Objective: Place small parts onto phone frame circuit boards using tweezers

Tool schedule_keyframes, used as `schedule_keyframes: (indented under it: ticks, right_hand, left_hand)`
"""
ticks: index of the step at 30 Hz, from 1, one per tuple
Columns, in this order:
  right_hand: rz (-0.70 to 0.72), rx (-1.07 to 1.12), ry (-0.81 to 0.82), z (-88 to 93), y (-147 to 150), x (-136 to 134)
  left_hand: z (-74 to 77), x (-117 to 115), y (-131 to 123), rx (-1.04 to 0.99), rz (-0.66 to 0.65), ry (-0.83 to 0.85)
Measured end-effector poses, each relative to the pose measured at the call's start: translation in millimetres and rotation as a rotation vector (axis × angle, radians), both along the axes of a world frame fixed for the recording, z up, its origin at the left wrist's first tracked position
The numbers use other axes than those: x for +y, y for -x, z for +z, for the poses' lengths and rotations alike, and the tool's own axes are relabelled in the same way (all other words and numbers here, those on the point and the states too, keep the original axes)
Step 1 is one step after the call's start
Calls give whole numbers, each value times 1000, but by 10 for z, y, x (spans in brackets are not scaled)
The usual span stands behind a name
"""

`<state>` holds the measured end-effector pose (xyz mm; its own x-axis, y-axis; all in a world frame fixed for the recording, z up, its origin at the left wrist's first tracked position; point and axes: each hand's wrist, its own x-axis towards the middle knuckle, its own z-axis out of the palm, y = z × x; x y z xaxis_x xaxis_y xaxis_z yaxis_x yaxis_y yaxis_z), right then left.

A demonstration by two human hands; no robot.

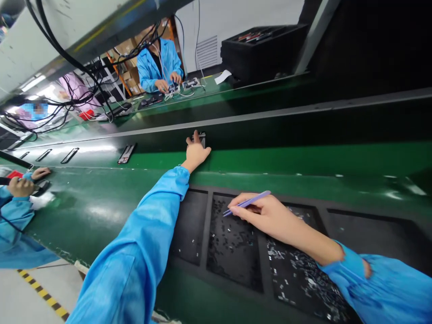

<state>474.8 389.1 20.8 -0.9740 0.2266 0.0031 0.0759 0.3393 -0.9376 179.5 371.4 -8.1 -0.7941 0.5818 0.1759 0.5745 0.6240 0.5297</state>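
Stretched forward over the long green strip, my left hand (196,154) has its thumb and fingers spread. It is over a phone housing (203,140), which it partly covers; whether the fingertips touch it I cannot tell. My right hand (266,213) pinches purple tweezers (248,202) like a pen. Their tips point down and left over a compartment of a black foam tray (208,225). Many tiny dark pieces (232,238) lie scattered in that compartment. Small pale and shiny pieces (315,283) fill the compartment under my right forearm.
Several more phone housings (127,153) lie along the strip to the left. A co-worker's hands (22,185) are at the left edge. Across the barrier, a person in blue (158,65) handles cabled devices. A black bin (263,49) stands at the back; cables (77,67) hang upper left.
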Motion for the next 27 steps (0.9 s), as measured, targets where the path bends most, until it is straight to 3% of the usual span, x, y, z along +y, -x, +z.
schedule_keyframes:
  ticks: [2,4,6,10,12,14,17,21,24,27]
  right_hand:
    - [17,4,-75,-3,2,-9]
    - [36,11,-122,-8,-1,-11]
    - [46,15,-139,-18,-3,-11]
    - [51,-6,-147,-28,9,-17]
    - [47,-21,-148,-16,16,-24]
    - [43,-31,-134,9,16,-27]
    - [38,-53,-56,56,12,-9]
    - [-17,-92,134,109,27,41]
    - [-92,-64,175,197,31,69]
    - [-213,24,101,409,-39,104]
  left_hand:
    - [-6,-46,139,27,18,26]
    - [56,-255,364,63,61,54]
    - [167,-641,643,101,157,93]
    - [383,-1667,1149,131,496,203]
    - [420,-2090,1323,115,645,244]
    - [410,-2354,1458,90,731,271]
    - [366,-2479,1617,60,742,285]
    - [350,-2431,1724,66,642,258]
    - [405,-2354,1673,112,586,199]
    - [552,-2230,1445,157,570,113]
